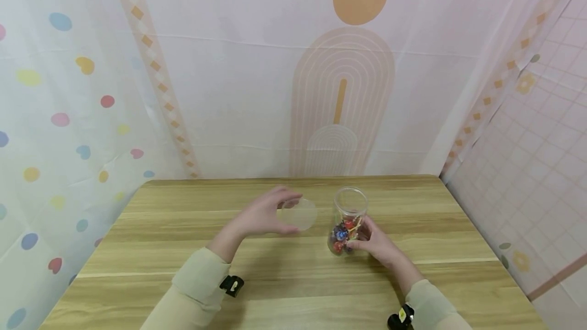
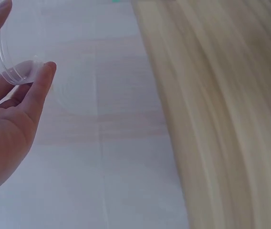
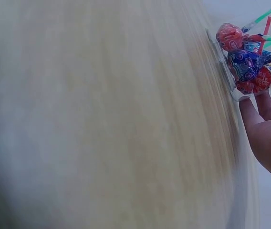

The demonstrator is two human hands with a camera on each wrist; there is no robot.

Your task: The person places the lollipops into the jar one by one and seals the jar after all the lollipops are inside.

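A clear plastic jar (image 1: 348,219) stands upright and uncovered on the wooden table (image 1: 293,279), with red and blue wrapped lollipops (image 3: 246,62) in its lower half. My right hand (image 1: 373,241) grips the jar's lower part from the right. My left hand (image 1: 266,215) holds a clear round lid (image 1: 299,214) by its rim, between thumb and fingers, just left of the jar and above the table. In the left wrist view the lid (image 2: 16,57) shows between the fingertips (image 2: 45,71).
Pale patterned curtains (image 1: 293,75) hang close behind the table and on both sides. The table's far edge (image 1: 293,180) lies just beyond the jar. Bare tabletop stretches to the left and toward me.
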